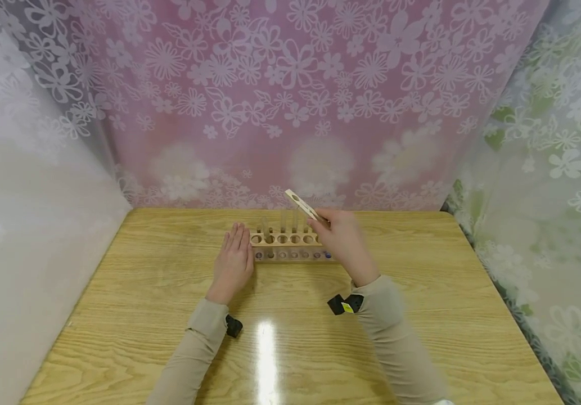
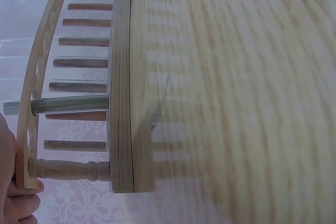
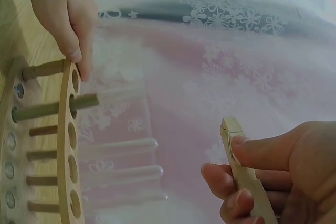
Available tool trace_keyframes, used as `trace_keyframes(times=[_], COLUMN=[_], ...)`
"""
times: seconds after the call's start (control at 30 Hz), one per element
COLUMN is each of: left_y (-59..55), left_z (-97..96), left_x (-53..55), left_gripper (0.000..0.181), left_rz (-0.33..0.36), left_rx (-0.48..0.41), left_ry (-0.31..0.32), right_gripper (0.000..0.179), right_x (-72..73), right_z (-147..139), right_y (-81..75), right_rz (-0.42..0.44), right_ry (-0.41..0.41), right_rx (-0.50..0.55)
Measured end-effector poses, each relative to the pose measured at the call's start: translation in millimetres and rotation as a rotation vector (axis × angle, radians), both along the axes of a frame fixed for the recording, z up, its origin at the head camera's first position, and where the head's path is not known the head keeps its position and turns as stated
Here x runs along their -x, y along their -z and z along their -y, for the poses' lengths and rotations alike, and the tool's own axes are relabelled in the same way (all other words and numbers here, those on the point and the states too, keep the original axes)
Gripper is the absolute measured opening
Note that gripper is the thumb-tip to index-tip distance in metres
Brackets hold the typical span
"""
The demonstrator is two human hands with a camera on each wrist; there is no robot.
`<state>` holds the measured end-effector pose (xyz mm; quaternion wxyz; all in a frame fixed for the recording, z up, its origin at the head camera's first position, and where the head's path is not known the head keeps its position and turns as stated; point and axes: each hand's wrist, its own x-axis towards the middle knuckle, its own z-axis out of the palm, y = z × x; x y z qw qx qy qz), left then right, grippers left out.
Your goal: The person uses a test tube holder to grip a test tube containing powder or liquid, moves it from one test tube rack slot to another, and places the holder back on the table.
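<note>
A wooden test tube rack (image 1: 288,245) stands near the table's back edge. At its left end my left hand (image 1: 233,257) rests with straight fingers, touching the top board's end. My right hand (image 1: 345,241) is raised above the rack's right end and holds a wooden test tube holder (image 1: 300,203) between thumb and fingers, its tip pointing up and left. Nothing sits between the holder's tips in the right wrist view. A test tube with dark greenish contents (image 3: 86,102) stands in a hole near the left end. Clear test tubes (image 3: 126,174) sit upside down along the rack's back row.
The wooden table (image 1: 169,292) has a bright reflection at its front middle. Behind it hangs a pink flowered curtain (image 1: 250,101), with pale curtains at both sides. Short wooden pegs (image 2: 84,63) line the rack's back.
</note>
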<state>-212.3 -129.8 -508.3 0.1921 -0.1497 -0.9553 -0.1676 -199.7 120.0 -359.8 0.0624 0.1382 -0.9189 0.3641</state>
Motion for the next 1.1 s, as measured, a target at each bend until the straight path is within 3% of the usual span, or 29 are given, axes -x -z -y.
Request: trace_keyframes(times=[0.6,0.83,1.1], left_y=[0.2,1.3,2.9], left_z=[-0.6,-1.2,-0.9], left_x=[0.4,-1.6,0.9], left_gripper=[0.046,0.046,0.046], left_rz=[0.011,0.034,-0.001], left_rx=[0.007,-0.007,-0.011], left_ry=[-0.007,-0.012,-0.008], right_gripper=[0.023,0.03,0.023], right_x=[17.6,18.9,22.7], right_z=[32,38,47], right_y=[15.5,17.7,16.8], right_rz=[-0.031,0.01,0.008], right_ry=[-0.041,-0.066,-0.09], right_rx=[-0.145,-0.158,-0.199])
